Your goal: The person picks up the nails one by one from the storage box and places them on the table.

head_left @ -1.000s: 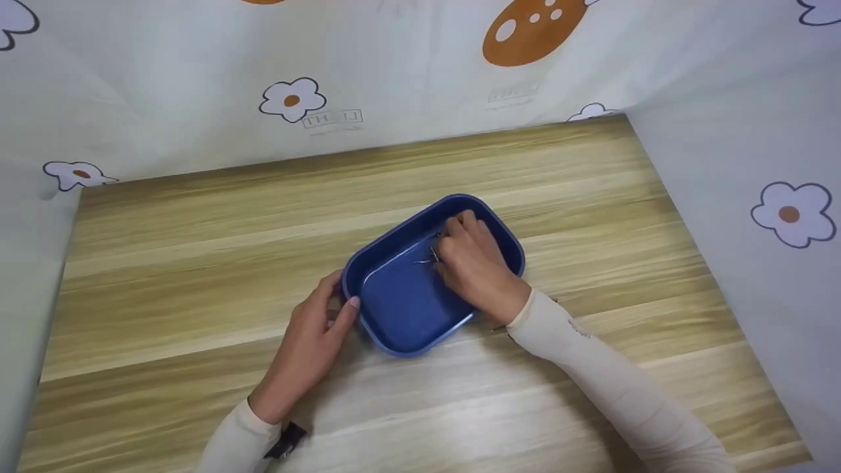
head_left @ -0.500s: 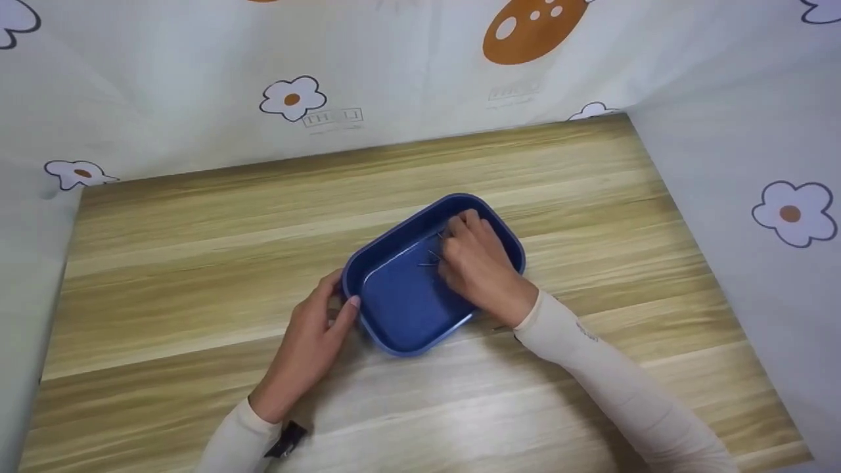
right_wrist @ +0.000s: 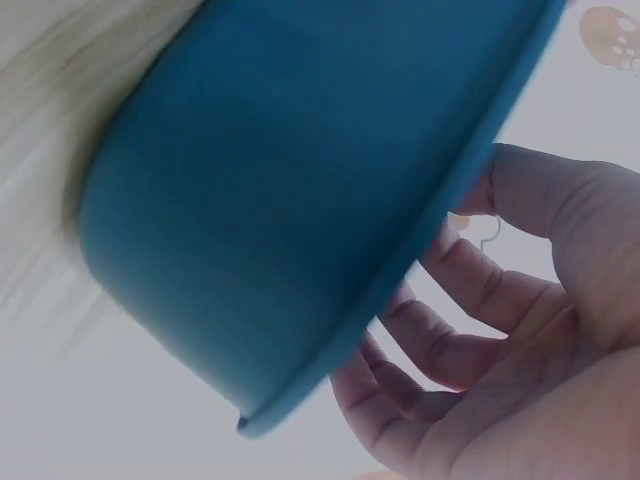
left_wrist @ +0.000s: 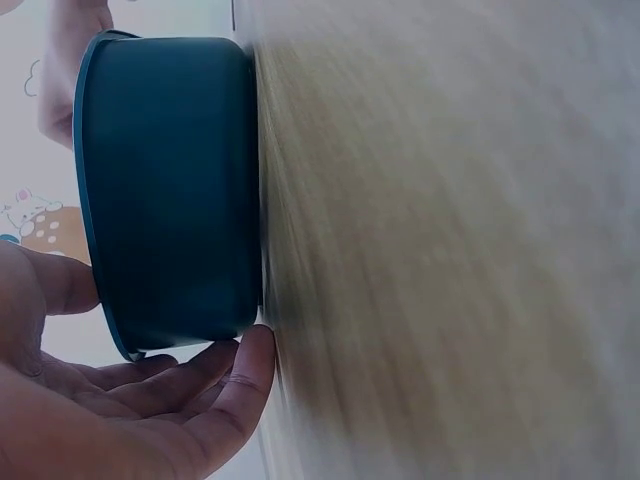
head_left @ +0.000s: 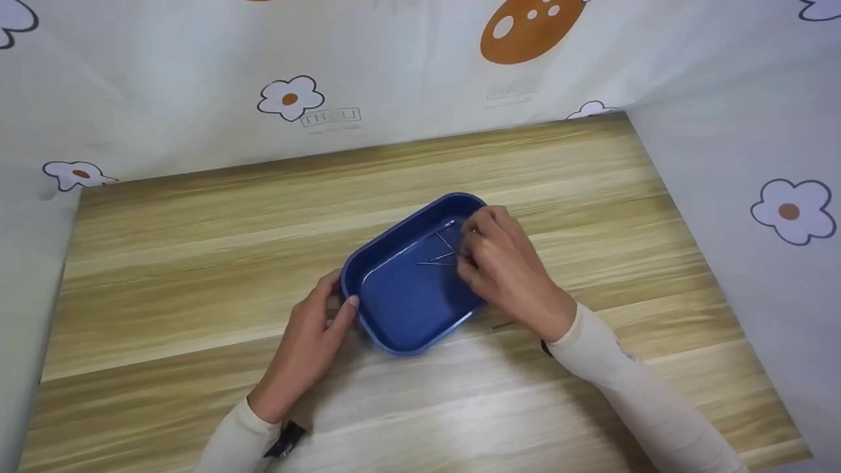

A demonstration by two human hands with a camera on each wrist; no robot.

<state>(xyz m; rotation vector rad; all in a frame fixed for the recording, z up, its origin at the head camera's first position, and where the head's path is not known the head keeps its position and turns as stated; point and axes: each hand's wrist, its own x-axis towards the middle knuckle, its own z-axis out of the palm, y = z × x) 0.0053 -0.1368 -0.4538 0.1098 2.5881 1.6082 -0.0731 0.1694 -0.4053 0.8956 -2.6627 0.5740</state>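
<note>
A deep blue tray [head_left: 401, 295] with rounded corners sits at an angle on the wooden table. My left hand [head_left: 312, 335] holds its left corner, thumb at the rim and fingers along the outer wall, as the left wrist view also shows. Several thin metal pins, like nails [head_left: 442, 257], lie on the tray floor. Above the tray's right end is my right hand [head_left: 509, 266], its fingers bent and pointing down inside the rim. The tray wall [right_wrist: 270, 200] hides its fingertips in the right wrist view, so whether they pinch anything is unclear.
Another thin metal piece [head_left: 502, 326] lies on the table just in front of the tray, partly under the right forearm. The wood-grain table [head_left: 197, 249] extends around the tray. White sheets with flower prints [head_left: 289, 98] stand behind and at both sides.
My right hand has shifted right and toward the tray's right edge, uncovering more of the thin metal pins. The left hand and tray have stayed in place.
</note>
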